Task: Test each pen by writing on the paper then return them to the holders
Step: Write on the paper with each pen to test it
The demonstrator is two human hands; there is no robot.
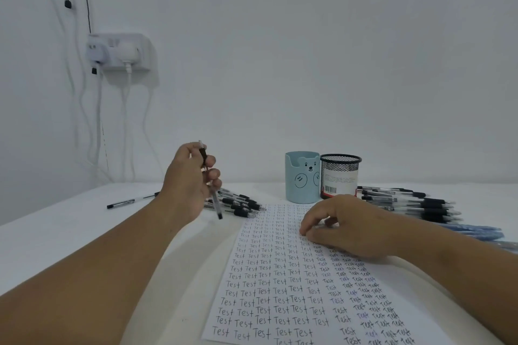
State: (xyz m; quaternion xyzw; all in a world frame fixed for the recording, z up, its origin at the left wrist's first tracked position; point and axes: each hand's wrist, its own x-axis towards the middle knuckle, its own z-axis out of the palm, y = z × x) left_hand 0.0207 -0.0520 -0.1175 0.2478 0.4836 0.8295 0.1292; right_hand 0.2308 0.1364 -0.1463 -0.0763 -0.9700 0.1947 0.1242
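Observation:
My left hand (190, 179) is raised above the table and holds a clear pen (214, 199) with a black grip, its length running downward from my fingers. My right hand (344, 225) rests with curled fingers on the upper part of the white paper (280, 288), which is covered in rows of the word "Test". Behind the paper stand a light blue bear holder (302, 178) and a black mesh holder (340, 175). No pens show above either rim. A pile of black pens (238, 204) lies left of the paper. Another pile (412, 203) lies to the right.
A single pen (123, 203) lies apart on the white table at the left. Several blue pens (476, 232) lie beyond my right forearm. A wall socket with plugs and cables (120, 52) hangs on the wall at the left.

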